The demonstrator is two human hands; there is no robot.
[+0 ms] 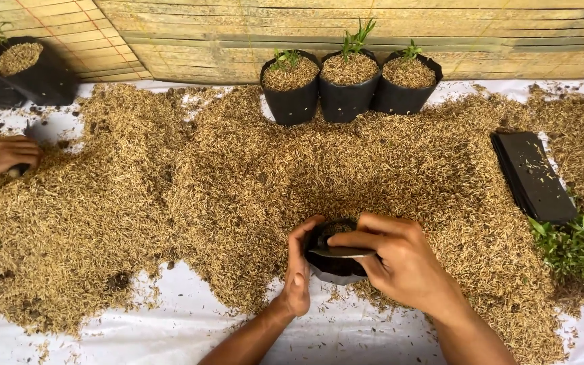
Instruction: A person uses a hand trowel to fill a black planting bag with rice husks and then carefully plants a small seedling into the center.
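Our left hand [297, 274] grips the black grow bag [336, 260], our right hand [400, 260] clasps a metal scoop [343, 252] above it, filling barely started.

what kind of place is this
Probably a small plant nursery potting spot: a heap of rice husks on a white sheet, filled black grow bags holding seedlings, and loose seedlings.
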